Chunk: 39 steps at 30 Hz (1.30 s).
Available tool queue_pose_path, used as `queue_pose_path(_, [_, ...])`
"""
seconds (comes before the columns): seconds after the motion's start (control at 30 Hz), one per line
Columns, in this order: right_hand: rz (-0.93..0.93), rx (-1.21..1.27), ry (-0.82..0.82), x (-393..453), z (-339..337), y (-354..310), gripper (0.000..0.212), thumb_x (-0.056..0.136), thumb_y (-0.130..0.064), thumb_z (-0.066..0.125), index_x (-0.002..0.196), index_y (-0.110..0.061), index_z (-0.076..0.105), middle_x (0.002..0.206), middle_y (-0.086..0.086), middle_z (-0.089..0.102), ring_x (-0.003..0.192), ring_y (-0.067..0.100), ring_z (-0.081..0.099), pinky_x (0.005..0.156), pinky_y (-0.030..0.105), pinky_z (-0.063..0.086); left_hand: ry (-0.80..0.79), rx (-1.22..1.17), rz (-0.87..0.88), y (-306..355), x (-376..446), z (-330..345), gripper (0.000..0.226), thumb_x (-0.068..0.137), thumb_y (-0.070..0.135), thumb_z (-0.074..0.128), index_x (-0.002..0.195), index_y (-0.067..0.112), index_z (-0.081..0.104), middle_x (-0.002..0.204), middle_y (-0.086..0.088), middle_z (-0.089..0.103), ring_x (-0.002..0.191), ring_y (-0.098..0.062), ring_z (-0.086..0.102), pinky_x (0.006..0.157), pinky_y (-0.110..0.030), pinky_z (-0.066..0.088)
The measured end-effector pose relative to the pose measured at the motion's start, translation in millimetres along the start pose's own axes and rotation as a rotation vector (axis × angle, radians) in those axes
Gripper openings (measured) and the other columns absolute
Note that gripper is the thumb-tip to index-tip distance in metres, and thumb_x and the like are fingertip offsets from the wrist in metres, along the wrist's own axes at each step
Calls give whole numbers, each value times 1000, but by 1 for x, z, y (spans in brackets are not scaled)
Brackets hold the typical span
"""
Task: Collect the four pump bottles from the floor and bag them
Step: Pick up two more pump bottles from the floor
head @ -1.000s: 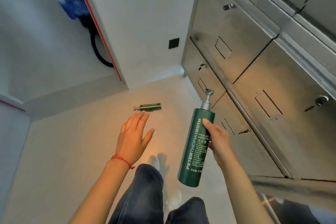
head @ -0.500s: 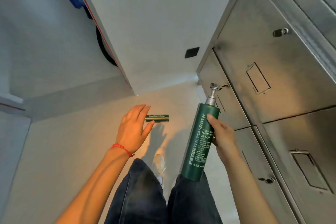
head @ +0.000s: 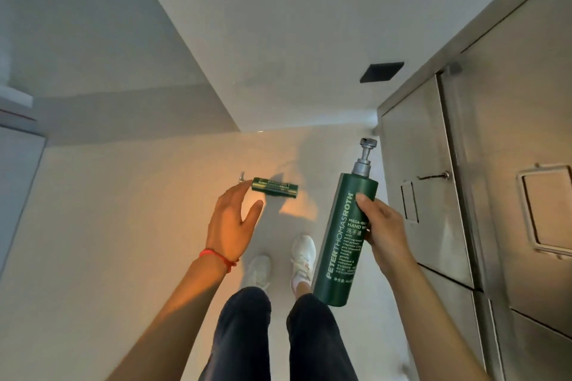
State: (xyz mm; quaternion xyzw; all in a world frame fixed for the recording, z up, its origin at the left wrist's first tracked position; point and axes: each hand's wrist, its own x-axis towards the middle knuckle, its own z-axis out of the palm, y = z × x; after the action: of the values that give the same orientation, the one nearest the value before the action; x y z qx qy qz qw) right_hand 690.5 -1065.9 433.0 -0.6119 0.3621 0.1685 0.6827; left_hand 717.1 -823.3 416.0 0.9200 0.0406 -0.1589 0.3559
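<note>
Your right hand (head: 382, 227) is wrapped around a tall green pump bottle (head: 345, 238), thumb across the label and fingers behind it, holding it roughly upright with its grey pump head toward the steel cabinets. White lettering runs up its side (PETER THOMAS ROTH, with "hand wash" in smaller print). It hangs in the air above your right shoe (head: 303, 257), clear of the floor.

A second green bottle (head: 275, 186) lies on its side on the pale floor (head: 108, 226) ahead of you, its pump end pointing left. Your left hand (head: 230, 223) is spread open, fingers loose and gripping nothing, with the fingertips overlapping that bottle's pump end in this view; whether they touch it cannot be told. A red string bracelet (head: 218, 257) circles that wrist.

Your dark trousers and both white shoes show below. Steel cabinets (head: 495, 164) line the right side, and a white wall with a small black square plate (head: 381, 72) stands straight ahead.
</note>
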Motion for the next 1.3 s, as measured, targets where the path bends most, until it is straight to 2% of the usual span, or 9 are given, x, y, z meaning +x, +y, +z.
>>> queue_pose_path(0.17, [35,-45,-5,76,-5,30,14,75,-33,66,84,-23,71,70,-6,72,67,8,67,55,18,52,6,-155,-173,-41,46,67,36,89,17,55,122,5,51,124,-18,57,112,-27,51,93,-29,35])
queue_pose_path(0.33, [52,-79,-22,154,-1,87,34,53,-51,69,80,-31,73,72,-7,73,66,7,68,53,15,51,-1,-383,-484,-118,93,150,35,87,23,58,120,14,54,122,-4,57,108,-16,49,91,-28,38])
queue_pose_path(0.47, [86,-112,-65,214,5,145,30,55,-49,65,78,-34,73,70,-6,72,65,8,67,55,18,51,-13,-426,-593,-192,132,217,32,87,21,59,115,6,57,108,-11,62,96,-25,56,84,-28,40])
queue_pose_path(0.57, [107,-128,-74,252,7,189,30,57,-47,64,79,-29,73,70,-2,72,65,11,67,59,24,51,-12,-525,-692,-249,162,261,20,88,23,56,92,4,62,81,-19,53,78,-29,49,74,-37,40])
queue_pose_path(0.73, [169,-139,-35,300,0,253,31,58,-43,62,78,-23,74,71,4,73,63,16,68,64,34,48,-14,-715,-923,-312,208,329,27,85,34,60,65,19,50,88,-10,50,83,-23,49,73,-35,44])
queue_pose_path(0.93, [206,-143,1,332,-9,297,25,61,-34,59,71,-15,72,62,5,70,54,15,65,60,35,45,86,-936,-1196,-355,252,379,58,70,56,66,97,8,49,103,-10,60,95,-24,61,80,-39,53])
queue_pose_path(1.03, [215,-142,-11,341,-7,310,25,62,-34,59,70,-15,72,62,5,70,54,15,65,55,31,48,238,-997,-1248,-366,265,389,66,66,48,74,106,6,43,99,-13,59,87,-24,63,73,-37,55])
queue_pose_path(1.17, [206,-132,-33,347,0,317,30,56,-41,63,70,-15,72,62,4,69,53,14,65,46,21,52,380,-1068,-1201,-369,273,396,50,61,35,81,84,7,47,87,-11,61,82,-24,64,73,-36,57])
queue_pose_path(1.3, [168,-128,-23,341,9,306,32,57,-43,63,72,-16,72,63,2,70,56,13,65,50,21,53,370,-1046,-1102,-366,258,382,35,63,31,80,74,10,54,80,-7,64,81,-21,65,78,-36,56])
